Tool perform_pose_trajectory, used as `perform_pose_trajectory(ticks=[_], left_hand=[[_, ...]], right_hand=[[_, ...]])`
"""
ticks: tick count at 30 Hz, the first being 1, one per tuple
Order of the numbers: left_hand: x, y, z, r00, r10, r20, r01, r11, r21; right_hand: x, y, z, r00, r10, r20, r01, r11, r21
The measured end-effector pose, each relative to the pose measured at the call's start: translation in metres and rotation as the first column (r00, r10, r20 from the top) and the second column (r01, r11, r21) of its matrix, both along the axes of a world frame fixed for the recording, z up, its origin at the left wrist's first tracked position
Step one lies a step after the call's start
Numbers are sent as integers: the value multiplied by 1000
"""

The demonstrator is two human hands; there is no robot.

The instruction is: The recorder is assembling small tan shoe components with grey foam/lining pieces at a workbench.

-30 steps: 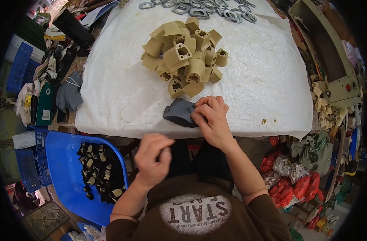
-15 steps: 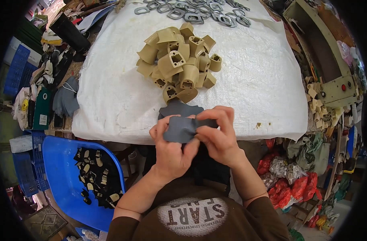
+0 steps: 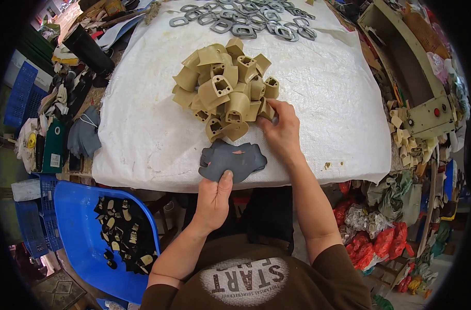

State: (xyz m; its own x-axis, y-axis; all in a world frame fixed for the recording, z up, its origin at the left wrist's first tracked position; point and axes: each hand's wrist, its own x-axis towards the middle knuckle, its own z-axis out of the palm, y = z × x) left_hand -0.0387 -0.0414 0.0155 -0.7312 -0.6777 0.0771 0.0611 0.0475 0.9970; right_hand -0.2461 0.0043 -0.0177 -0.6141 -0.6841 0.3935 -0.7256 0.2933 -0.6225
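Note:
A pile of tan plastic shoe heels (image 3: 214,90) stands in the middle of the white sheet (image 3: 142,119). My right hand (image 3: 283,132) reaches to its right side, thumb and fingers closed on one heel (image 3: 266,109) at the pile's edge. Near the front edge, my left hand (image 3: 213,204) pinches dark grey leather pieces (image 3: 233,161) under its thumb. They look like several flat cut shapes stacked together, with a small pinkish patch showing on top. Their far edge lies just in front of the pile.
Grey oval rings (image 3: 243,31) are scattered at the far end. A blue tub (image 3: 75,227) at the lower left holds black-covered heels. On the right stand a long metal machine (image 3: 426,108) and red plastic bags (image 3: 362,248). A dark grey bundle (image 3: 84,134) lies at the left.
My right hand has left the grey leather and moved forward to the heel pile. The left hand has lowered the leather, now lying flat before the pile.

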Motion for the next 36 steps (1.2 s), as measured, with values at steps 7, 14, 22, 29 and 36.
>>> perform_pose_trajectory(ticks=[7,14,22,29,36], left_hand=[[8,-5,-10,996,-74,45,69,991,111],[7,-2,-16,997,53,-50,-33,939,343],[10,3,2,967,13,-255,159,753,639],[12,11,4,936,46,-348,256,590,766],[14,12,2,931,34,-364,278,582,764]], right_hand=[[-3,44,50,995,86,49,-87,995,39],[11,72,84,950,302,82,-280,705,652],[4,76,51,935,226,-272,-143,945,293],[8,82,9,996,28,79,-36,994,101],[9,83,9,987,97,-125,-77,985,153]])
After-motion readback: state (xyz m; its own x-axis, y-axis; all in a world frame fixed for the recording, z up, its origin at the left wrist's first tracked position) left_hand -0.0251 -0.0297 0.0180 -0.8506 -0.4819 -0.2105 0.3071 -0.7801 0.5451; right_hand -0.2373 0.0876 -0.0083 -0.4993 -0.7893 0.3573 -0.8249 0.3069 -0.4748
